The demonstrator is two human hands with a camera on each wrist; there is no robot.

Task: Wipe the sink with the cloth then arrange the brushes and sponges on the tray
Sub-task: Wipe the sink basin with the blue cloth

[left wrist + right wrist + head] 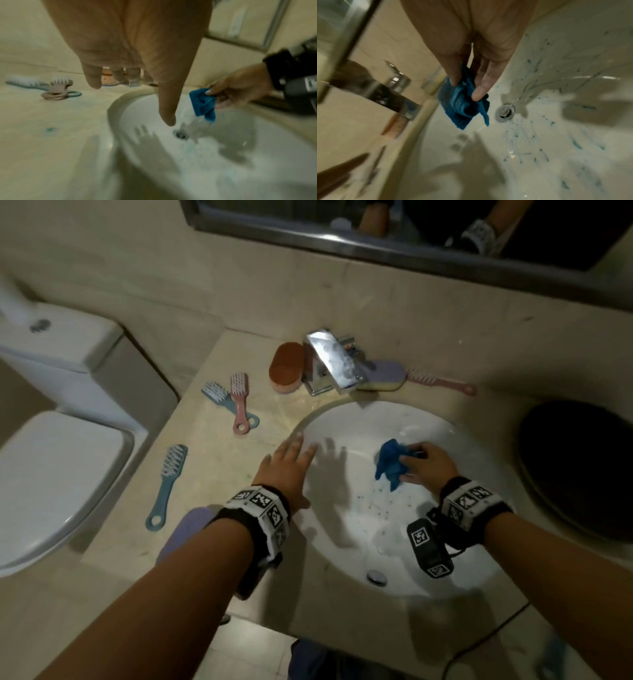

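Note:
My right hand (428, 463) pinches a crumpled blue cloth (392, 465) (203, 104) (462, 106) and holds it above the white sink (359, 422), which is flecked with blue specks around the drain (505, 112). My left hand (291, 463) hovers flat with straight fingers over the sink's left rim, holding nothing. On the counter lie a blue brush (168, 481), a pink brush (239, 402) crossed over another blue brush (215, 395), an orange sponge (286, 368), a purple-and-yellow sponge (387, 376) and a pink brush (442, 381) behind the tap. A dark round tray (579, 467) sits at the right.
A chrome tap (334, 361) juts over the sink's back edge. A purple sponge (191, 529) lies partly hidden under my left forearm. A toilet (58, 467) stands left of the counter (219, 467). A mirror (411, 231) hangs on the wall above.

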